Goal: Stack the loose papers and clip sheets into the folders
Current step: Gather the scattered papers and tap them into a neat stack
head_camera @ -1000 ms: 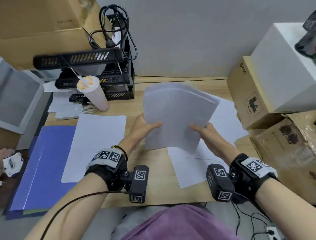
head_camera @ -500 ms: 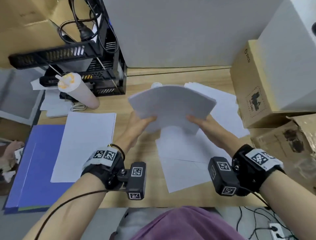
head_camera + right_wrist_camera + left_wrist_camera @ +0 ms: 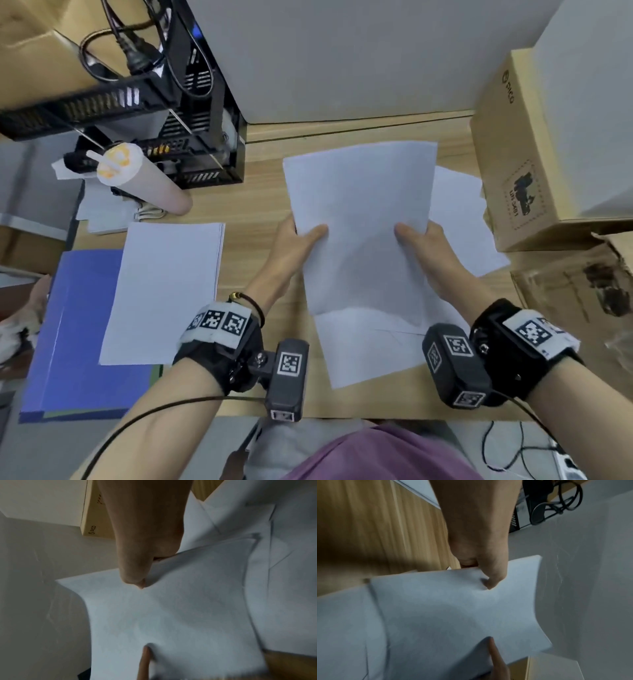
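Observation:
A stack of white sheets (image 3: 359, 219) is held above the desk between both hands. My left hand (image 3: 301, 240) pinches its left edge, thumb on top, fingers hidden beneath. My right hand (image 3: 421, 240) pinches the right edge the same way. The left wrist view shows the left hand's thumb (image 3: 489, 582) pressing the stack (image 3: 453, 608); in the right wrist view the thumb (image 3: 135, 580) presses the stack (image 3: 171, 608). More loose sheets (image 3: 370, 346) lie on the desk under the stack. A blue folder (image 3: 68, 325) lies at the left with a paper pile (image 3: 164, 291) overlapping it.
A paper cup with a straw (image 3: 144, 178) and a black wire rack (image 3: 178, 130) stand at the back left. Cardboard boxes (image 3: 527, 164) crowd the right side. The wooden desk (image 3: 246, 212) shows between the two paper groups. A white panel (image 3: 342, 58) closes the back.
The stack has gone from tilted and bowed to lying flatter and lower, its long side now pointing away from me. Both hands kept their grip. The head view has shifted closer.

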Action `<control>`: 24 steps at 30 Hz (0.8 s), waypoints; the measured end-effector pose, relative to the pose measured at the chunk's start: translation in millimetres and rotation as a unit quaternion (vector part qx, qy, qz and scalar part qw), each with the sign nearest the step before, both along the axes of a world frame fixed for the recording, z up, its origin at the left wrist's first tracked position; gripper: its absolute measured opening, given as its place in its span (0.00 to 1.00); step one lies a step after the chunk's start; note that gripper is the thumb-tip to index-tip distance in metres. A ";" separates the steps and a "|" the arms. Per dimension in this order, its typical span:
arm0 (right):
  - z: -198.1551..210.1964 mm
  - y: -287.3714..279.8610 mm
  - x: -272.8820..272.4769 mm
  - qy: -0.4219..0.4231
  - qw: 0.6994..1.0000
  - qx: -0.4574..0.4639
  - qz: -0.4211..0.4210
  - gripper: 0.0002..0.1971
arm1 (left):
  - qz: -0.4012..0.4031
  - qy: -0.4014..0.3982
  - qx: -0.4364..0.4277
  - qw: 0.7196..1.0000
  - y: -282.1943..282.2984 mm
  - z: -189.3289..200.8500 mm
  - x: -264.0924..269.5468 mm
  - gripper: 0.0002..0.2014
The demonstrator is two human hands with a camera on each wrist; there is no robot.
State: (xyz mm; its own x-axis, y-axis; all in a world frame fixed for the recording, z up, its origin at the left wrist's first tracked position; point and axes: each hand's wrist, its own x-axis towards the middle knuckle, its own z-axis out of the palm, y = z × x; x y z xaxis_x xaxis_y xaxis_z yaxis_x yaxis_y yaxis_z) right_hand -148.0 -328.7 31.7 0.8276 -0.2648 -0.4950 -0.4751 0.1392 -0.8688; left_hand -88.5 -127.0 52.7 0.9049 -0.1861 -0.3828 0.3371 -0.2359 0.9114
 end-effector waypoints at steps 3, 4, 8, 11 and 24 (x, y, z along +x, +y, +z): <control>-11.4 -4.2 -10.2 0.037 0.999 -0.009 0.018 0.07 | -0.040 0.004 0.018 0.999 -7.6 -2.3 -6.1 0.11; -13.3 -7.1 -10.2 0.046 0.999 -0.010 0.019 0.08 | -0.051 -0.005 0.021 0.998 -11.4 0.6 -3.7 0.10; -11.3 -23.2 -1.2 0.054 0.998 -0.029 0.008 0.09 | -0.017 0.023 0.013 0.999 -19.2 3.4 10.4 0.11; -14.7 -40.8 -4.0 0.073 0.996 -0.057 0.000 0.06 | 0.018 0.079 0.087 0.993 -5.8 -23.4 10.8 0.13; -52.4 -52.5 -33.2 0.190 0.981 -0.033 0.006 0.14 | -0.090 0.209 0.188 0.955 -12.3 -81.6 -13.7 0.21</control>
